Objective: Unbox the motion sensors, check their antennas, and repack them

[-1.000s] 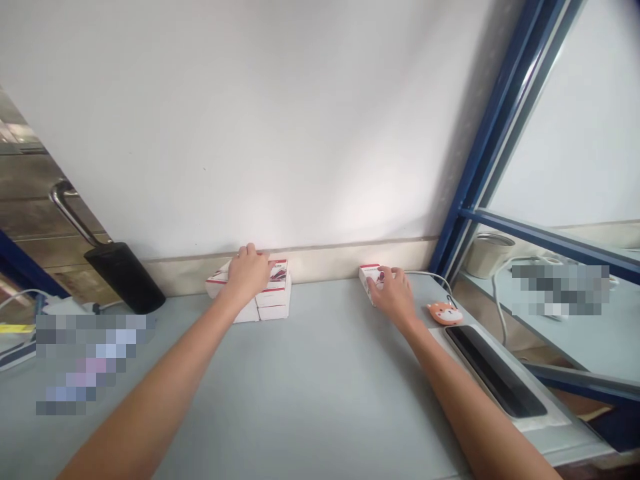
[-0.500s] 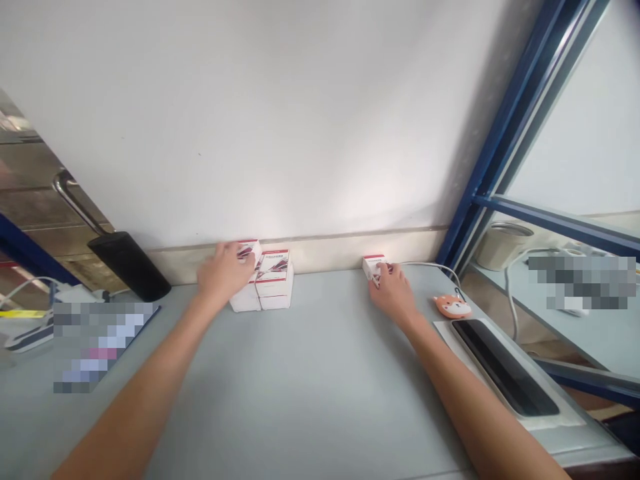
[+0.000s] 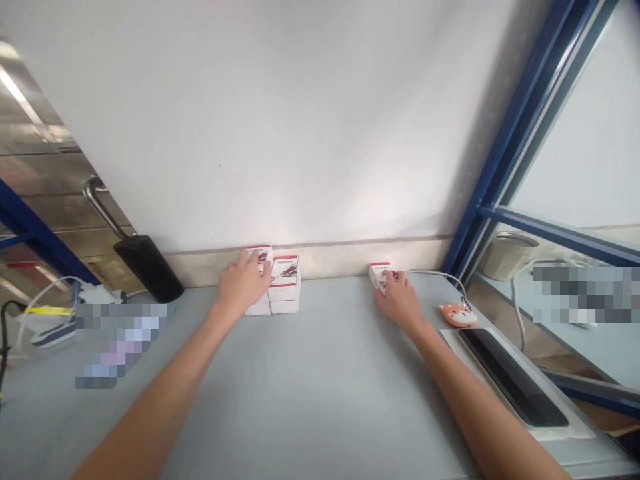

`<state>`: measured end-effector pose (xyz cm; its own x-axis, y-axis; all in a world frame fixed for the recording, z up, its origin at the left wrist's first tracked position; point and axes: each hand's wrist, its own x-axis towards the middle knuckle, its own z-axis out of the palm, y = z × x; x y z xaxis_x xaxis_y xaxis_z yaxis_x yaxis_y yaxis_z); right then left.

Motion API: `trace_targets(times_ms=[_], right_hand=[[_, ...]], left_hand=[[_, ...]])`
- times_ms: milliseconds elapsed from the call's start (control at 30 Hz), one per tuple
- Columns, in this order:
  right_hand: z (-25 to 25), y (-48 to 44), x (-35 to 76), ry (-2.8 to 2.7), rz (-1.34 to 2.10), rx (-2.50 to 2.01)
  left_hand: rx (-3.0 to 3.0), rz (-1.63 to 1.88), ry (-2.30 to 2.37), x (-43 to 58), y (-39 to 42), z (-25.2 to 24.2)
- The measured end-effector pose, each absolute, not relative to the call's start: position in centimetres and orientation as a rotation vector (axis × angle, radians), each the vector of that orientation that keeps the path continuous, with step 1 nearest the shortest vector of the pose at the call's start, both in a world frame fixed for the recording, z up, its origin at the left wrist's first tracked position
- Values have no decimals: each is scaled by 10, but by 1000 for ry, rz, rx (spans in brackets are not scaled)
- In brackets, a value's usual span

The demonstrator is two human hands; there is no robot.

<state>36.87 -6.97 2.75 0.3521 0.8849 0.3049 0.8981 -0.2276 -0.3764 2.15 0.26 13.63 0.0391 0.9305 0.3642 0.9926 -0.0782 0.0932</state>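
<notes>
Small white boxes with red trim (image 3: 284, 285) are stacked at the back of the grey table (image 3: 320, 387), against the wall. My left hand (image 3: 243, 283) lies on the left boxes of that stack, fingers curled over the topmost box (image 3: 261, 254). My right hand (image 3: 399, 295) rests further right on a single white and red box (image 3: 379, 272) lying by the wall, its fingers bent over the box's near side.
An orange fox-shaped charm (image 3: 459, 313) with a white cable lies right of my right hand. A black slot in a white frame (image 3: 510, 377) sits at the table's right edge. A black-headed tool (image 3: 145, 267) leans at the left. Blue frame posts (image 3: 505, 153) stand to the right.
My left hand took the top left box off the flat pile, then brought it back onto the stack's left side. The right hand stayed on its box.
</notes>
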Motion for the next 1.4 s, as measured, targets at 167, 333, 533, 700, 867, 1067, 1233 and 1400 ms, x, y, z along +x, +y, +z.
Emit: trace_targets(times_ms=[167, 333, 533, 700, 867, 1067, 1233, 1400], right_hand=[[36, -71, 367, -1401, 123, -2009], [51, -70, 358, -1181, 488, -1788], [79, -90, 323, -1248, 1027, -1378], [85, -112, 286, -1337, 1434, -999], [74, -122, 273, -1393, 1038, -1068], [71, -126, 273, -1775, 359, -1159], [77, -128, 277, -1722, 349, -1127], [91, -128, 283, -1318, 666, -1275]], left_hand=[[-2136, -574, -1965, 34, -1, 140], [-2095, -846, -1900, 26, -30, 145], [-2731, -1681, -1346, 57, -97, 93], [-3088, -2362, -1856, 83, -108, 65], [-3020, -2241, -1644, 65, -94, 38], [-3002, -1817, -1350, 55, -100, 15], [-2950, -1658, -1203, 55, -96, 21], [-2927, -1419, -724, 49, -92, 26]])
